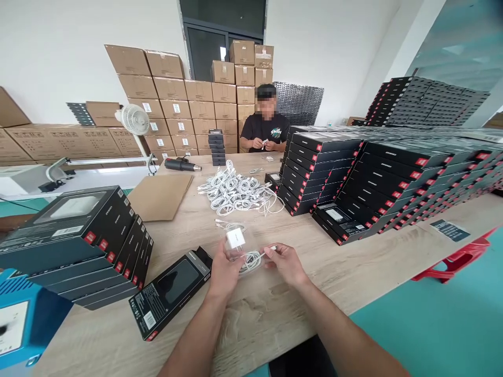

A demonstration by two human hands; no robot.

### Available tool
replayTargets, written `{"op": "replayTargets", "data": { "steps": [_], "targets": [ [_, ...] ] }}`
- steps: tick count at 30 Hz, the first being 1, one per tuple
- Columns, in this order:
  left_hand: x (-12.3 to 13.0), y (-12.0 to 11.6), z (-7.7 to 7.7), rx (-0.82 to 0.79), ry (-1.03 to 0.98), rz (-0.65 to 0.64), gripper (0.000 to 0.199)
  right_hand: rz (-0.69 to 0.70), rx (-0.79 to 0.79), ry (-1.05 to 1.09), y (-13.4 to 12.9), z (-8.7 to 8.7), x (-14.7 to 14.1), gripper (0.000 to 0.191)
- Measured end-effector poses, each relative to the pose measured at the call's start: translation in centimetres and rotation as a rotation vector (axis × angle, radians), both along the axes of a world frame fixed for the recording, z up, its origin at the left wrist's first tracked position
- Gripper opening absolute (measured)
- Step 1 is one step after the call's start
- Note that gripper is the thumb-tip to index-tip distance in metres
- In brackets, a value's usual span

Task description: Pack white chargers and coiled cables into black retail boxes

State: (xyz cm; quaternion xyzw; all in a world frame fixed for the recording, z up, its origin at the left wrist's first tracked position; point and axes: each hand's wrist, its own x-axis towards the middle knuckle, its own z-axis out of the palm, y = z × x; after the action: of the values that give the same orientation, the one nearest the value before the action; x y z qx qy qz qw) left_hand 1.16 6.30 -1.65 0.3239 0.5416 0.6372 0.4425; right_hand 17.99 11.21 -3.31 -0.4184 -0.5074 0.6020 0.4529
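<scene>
My left hand [226, 267] grips the left side of a clear plastic tray [257, 266] above the table. A white charger plug [236, 238] sits in the tray's upper part, and a coiled white cable [251, 260] lies below it. With thumb and fingers pinched, my right hand [283, 260] holds an end of that cable at the tray's right edge. Left of my hands lies a black box [173, 290] with a dark window, its end flap open. Beyond the tray is a loose coiled cable [231, 226], and farther off a heap of white cables [236, 189].
Stacked black boxes stand at the left [118, 251] and in long rows at the right [322, 173]. A cardboard sheet [161, 196], a heat gun [183, 164] and a small box stack [217, 147] lie farther back. Across the table sits a person [265, 125] handling something small and white.
</scene>
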Motion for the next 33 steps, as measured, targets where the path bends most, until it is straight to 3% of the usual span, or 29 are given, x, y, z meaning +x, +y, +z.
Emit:
{"op": "replayTargets", "data": {
  "steps": [7, 10, 13, 17, 22, 25, 28, 33],
  "targets": [
    [0.1, 0.1, -0.1, 0.012, 0.027, 0.02, 0.087, -0.097, 0.072, -0.06, 0.3, 0.5, -0.7, 0.039],
    [0.6, 0.0, 0.2, 0.047, -0.007, -0.021, 0.071, -0.114, 0.085, -0.02, 0.6, 1.4, -1.4, 0.039],
    [0.9, -0.1, 0.4, 0.107, -0.142, -0.064, 0.057, -0.127, 0.055, 0.085, 0.7, 2.2, -2.0, 0.041],
    [0.9, -0.3, 0.8, 0.142, -0.389, -0.124, 0.057, -0.132, 0.041, 0.152, 0.5, 2.7, -2.3, 0.038],
    [0.7, -0.7, 1.7, 0.103, -0.5, -0.2, 0.054, -0.057, 0.153, 0.105, 0.1, 2.9, -2.3, 0.033],
    [0.8, -0.8, 1.7, 0.082, -0.486, -0.202, 0.051, -0.149, 0.281, -0.011, 0.2, 2.8, -2.6, 0.026],
    [1.1, -0.8, 1.3, 0.094, -0.466, -0.224, 0.048, -0.262, 0.491, -0.309, 0.4, 2.7, -3.1, 0.014],
    [1.2, -0.7, 0.9, 0.135, -0.467, -0.276, 0.048, -0.217, 0.883, -0.872, 0.4, 2.9, -3.9, 0.021]
  ]
}}
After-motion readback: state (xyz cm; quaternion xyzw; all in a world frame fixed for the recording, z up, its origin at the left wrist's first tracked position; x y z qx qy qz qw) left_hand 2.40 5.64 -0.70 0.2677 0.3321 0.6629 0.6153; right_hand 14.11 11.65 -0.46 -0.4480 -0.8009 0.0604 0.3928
